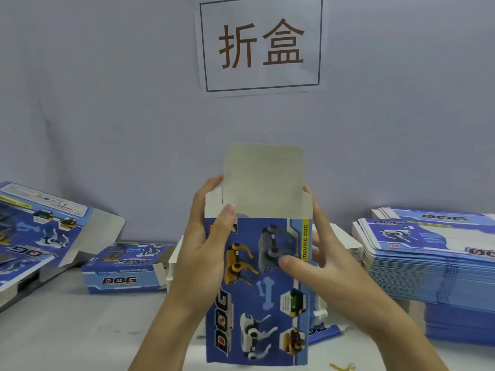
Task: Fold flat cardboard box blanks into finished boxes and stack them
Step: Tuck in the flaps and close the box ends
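Observation:
I hold a blue "DOG" box [265, 290] upright in front of me, its grey top flap [263, 178] standing open and the small side flaps up. My left hand [206, 245] grips the box's left edge, thumb on the printed front and fingers behind. My right hand [329, 263] grips the right edge, thumb pressed on the front near the grey dog picture. A tall stack of flat blanks [434, 266] lies at the right. A folded box [126, 269] lies on the table at the left.
Another opened box [42, 231] leans at the far left. More white and blue cardboard [321, 325] lies behind the held box. A paper sign [261, 44] hangs on the grey wall. A yellow rubber band [342, 366] lies at the table's front edge.

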`<state>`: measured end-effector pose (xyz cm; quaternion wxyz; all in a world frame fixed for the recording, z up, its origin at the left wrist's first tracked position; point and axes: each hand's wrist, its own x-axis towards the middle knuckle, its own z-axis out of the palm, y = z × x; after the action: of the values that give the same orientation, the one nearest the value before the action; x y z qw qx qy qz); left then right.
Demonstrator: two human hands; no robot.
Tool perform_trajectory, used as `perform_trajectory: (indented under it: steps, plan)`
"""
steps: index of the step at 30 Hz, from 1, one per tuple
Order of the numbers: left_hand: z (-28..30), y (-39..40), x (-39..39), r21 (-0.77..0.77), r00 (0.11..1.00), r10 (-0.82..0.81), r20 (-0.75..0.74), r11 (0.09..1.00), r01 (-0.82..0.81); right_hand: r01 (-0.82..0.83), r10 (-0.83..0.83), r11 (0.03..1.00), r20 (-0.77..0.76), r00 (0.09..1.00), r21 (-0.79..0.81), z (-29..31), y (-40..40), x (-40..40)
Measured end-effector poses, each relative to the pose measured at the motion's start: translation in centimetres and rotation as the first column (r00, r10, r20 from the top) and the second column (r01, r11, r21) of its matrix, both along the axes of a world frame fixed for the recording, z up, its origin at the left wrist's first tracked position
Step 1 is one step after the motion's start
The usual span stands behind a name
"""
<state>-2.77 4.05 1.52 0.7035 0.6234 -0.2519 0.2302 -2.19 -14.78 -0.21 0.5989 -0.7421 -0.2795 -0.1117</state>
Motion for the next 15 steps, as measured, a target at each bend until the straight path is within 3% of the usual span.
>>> perform_trajectory:
  steps: [6, 9, 15]
  plan:
    - [-1.0, -1.5, 0.5, -0.055, 0.999, 0.03, 0.019, 0.998, -0.029, -0.086, 0.066, 0.936, 0.069, 0.995, 0.342, -0.3, 2.2, 0.1]
    - [-1.4, -2.0, 0.7, -0.036, 0.995, 0.095, 0.019, 0.995, -0.094, -0.031, 0.03, 0.916, 0.009, 1.0, 0.399, -0.3, 2.3, 0.3]
    - [-2.1, -2.3, 1.0, -0.14, 0.984, 0.098, -0.151, 0.983, -0.119, 0.155, -0.13, 0.878, -0.087, 0.988, 0.452, -0.3, 2.3, 0.2]
